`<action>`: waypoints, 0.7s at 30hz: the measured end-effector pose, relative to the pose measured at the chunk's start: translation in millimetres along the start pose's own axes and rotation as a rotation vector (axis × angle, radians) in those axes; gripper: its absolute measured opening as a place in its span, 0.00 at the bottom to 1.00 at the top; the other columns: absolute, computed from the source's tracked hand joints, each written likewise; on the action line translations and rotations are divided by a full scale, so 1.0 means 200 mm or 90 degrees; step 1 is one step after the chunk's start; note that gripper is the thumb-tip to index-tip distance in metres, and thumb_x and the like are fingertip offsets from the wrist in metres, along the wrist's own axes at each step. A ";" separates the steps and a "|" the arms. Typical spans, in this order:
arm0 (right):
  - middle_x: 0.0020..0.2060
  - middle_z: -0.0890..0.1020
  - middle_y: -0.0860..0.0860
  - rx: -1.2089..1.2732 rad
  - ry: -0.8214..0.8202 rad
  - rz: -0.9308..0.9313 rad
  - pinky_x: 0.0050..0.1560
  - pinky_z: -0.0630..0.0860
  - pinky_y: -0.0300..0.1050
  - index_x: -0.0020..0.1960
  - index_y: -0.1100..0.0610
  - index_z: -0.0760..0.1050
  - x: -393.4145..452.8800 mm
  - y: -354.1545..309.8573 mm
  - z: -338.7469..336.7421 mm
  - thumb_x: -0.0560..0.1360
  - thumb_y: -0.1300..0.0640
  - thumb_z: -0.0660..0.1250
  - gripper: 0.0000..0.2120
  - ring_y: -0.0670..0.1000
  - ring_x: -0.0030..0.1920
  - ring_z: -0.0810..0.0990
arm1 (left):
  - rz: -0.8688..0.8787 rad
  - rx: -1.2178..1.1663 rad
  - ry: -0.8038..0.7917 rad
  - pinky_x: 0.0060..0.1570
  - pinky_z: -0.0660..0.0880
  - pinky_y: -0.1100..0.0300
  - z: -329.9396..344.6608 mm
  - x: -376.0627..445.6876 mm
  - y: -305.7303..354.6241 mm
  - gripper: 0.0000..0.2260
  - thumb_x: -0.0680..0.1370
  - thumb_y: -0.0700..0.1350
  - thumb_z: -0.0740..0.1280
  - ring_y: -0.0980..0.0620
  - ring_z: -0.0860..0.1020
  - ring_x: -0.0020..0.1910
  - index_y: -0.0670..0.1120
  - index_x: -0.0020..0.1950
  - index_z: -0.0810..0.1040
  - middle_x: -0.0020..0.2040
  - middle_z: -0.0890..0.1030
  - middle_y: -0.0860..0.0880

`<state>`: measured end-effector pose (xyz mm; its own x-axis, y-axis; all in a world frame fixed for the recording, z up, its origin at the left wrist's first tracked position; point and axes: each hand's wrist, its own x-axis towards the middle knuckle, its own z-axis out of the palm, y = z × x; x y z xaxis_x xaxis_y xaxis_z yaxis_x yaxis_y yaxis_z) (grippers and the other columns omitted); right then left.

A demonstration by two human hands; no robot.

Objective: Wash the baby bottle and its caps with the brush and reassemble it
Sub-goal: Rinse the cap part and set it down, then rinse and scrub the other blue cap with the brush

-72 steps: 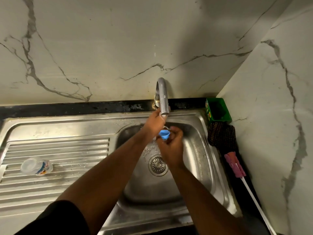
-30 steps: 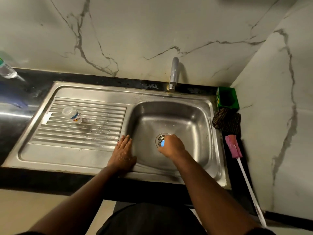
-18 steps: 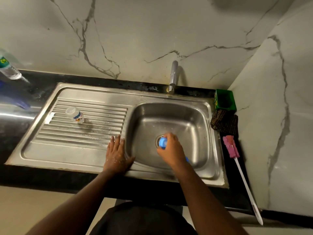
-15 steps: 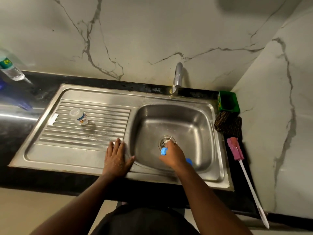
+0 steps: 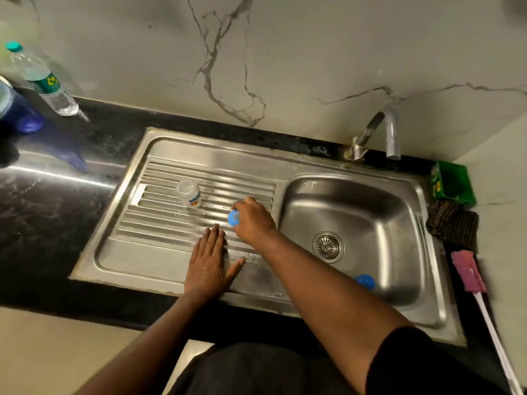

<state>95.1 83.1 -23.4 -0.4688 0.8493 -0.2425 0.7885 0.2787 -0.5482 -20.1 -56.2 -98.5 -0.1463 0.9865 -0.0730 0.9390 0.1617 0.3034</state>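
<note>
I see my right hand [image 5: 252,220] pinching a blue cap [image 5: 233,217] over the drainboard [image 5: 159,223], likely to set it beside the bottle [image 5: 188,193] just beyond. My left hand [image 5: 209,262] lies flat nearer me, bracing.

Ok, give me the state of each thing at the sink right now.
Right hand: holds blue cap over drainboard.
Left hand: flat on drainboard.
Bottle: standing on drainboard, uncapped.
Second blue cap: lying in basin.
Brush: lying on counter.
Tap: off.
</note>
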 end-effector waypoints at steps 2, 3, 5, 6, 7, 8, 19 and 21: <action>0.64 0.75 0.55 -0.035 -0.012 0.003 0.61 0.76 0.53 0.66 0.57 0.75 0.04 -0.02 0.03 0.75 0.62 0.71 0.19 0.62 0.64 0.76 | -0.006 -0.020 -0.007 0.82 0.50 0.48 0.00 0.00 0.00 0.42 0.80 0.71 0.54 0.48 0.47 0.84 0.43 0.84 0.55 0.85 0.51 0.46; 0.65 0.74 0.55 -0.050 -0.019 0.008 0.61 0.76 0.53 0.65 0.57 0.74 0.05 -0.02 0.04 0.75 0.62 0.71 0.19 0.62 0.64 0.75 | -0.009 -0.026 -0.007 0.82 0.50 0.48 0.00 0.00 0.00 0.42 0.80 0.71 0.55 0.48 0.46 0.84 0.43 0.84 0.55 0.85 0.51 0.46; 0.65 0.74 0.55 -0.070 -0.018 0.012 0.60 0.75 0.52 0.64 0.57 0.74 0.06 -0.02 0.08 0.75 0.62 0.71 0.18 0.61 0.65 0.74 | -0.007 -0.029 -0.004 0.82 0.51 0.47 0.00 -0.01 -0.01 0.41 0.80 0.71 0.56 0.48 0.47 0.84 0.43 0.84 0.56 0.85 0.52 0.46; 0.65 0.74 0.55 -0.072 -0.012 0.013 0.59 0.75 0.52 0.65 0.56 0.74 0.06 -0.01 0.08 0.75 0.62 0.71 0.18 0.60 0.65 0.74 | -0.003 -0.030 0.000 0.81 0.52 0.47 0.00 0.00 -0.01 0.41 0.80 0.71 0.56 0.47 0.48 0.84 0.43 0.83 0.57 0.85 0.52 0.45; 0.65 0.73 0.54 -0.073 -0.010 0.015 0.59 0.75 0.51 0.65 0.56 0.73 0.06 -0.01 0.09 0.75 0.61 0.71 0.19 0.60 0.65 0.74 | 0.000 -0.032 0.005 0.81 0.53 0.46 0.00 0.00 -0.02 0.41 0.80 0.71 0.56 0.47 0.48 0.84 0.43 0.83 0.58 0.85 0.53 0.45; 0.66 0.73 0.54 -0.073 -0.009 0.017 0.59 0.75 0.52 0.67 0.55 0.73 0.06 0.00 0.08 0.76 0.60 0.72 0.21 0.60 0.65 0.74 | 0.005 -0.034 0.009 0.81 0.54 0.46 0.00 0.00 -0.02 0.41 0.80 0.70 0.57 0.46 0.49 0.84 0.43 0.83 0.58 0.85 0.54 0.45; 0.48 0.81 0.48 -0.008 0.286 0.001 0.45 0.79 0.50 0.52 0.50 0.79 -0.33 0.51 -0.02 0.76 0.53 0.69 0.05 0.55 0.50 0.81 | 0.287 -0.183 0.127 0.71 0.69 0.41 0.15 0.01 0.21 0.20 0.79 0.44 0.69 0.40 0.73 0.73 0.38 0.69 0.78 0.71 0.76 0.39; 0.51 0.81 0.51 -0.030 0.224 0.118 0.49 0.79 0.51 0.52 0.51 0.80 -0.43 0.77 -0.06 0.75 0.54 0.69 0.06 0.59 0.53 0.81 | 0.344 -0.188 0.099 0.72 0.69 0.41 0.19 0.03 0.32 0.17 0.78 0.42 0.69 0.39 0.74 0.71 0.39 0.66 0.80 0.69 0.78 0.40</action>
<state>260.9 58.5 -77.3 -0.1579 0.9867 -0.0399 0.8681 0.1194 -0.4818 51.1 -40.5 -114.7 0.2603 0.9188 0.2966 0.7707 -0.3828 0.5094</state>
